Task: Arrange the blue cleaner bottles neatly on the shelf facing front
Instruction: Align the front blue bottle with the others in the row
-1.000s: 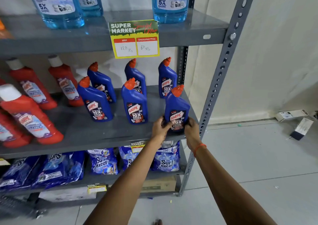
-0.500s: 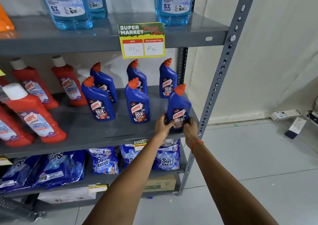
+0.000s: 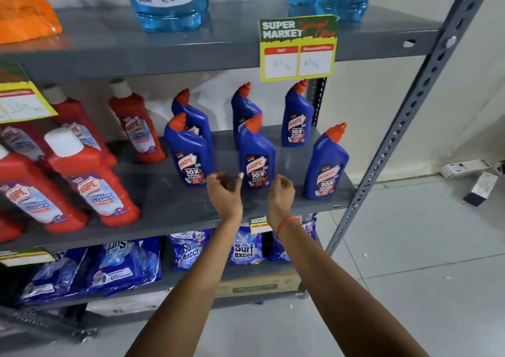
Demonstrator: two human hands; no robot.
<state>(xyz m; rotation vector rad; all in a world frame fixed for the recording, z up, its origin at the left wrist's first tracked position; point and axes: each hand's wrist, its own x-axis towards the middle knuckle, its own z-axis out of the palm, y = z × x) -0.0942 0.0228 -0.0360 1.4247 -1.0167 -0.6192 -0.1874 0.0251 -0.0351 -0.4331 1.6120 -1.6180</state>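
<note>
Left hand: the left hand hangs over the middle shelf with fingers loosely curled and nothing in it, just left of the front centre bottle.
Right hand: the right hand is also empty, fingers bent inward, just right of that same bottle; an orange band circles the wrist.
Front centre bottle: the front centre bottle stands upright between the two hands, label to the front; whether a fingertip touches it is hard to tell.
Front right bottle: the front right bottle stands upright near the shelf's right edge, label forward, apart from both hands.
Front left bottle: the front left bottle stands upright, label forward.
Back row: three more blue bottles stand behind, partly hidden by the front ones.
Neighbours: red cleaner bottles fill the left part of the same shelf.
Above: a price card hangs from the upper shelf edge.
</note>
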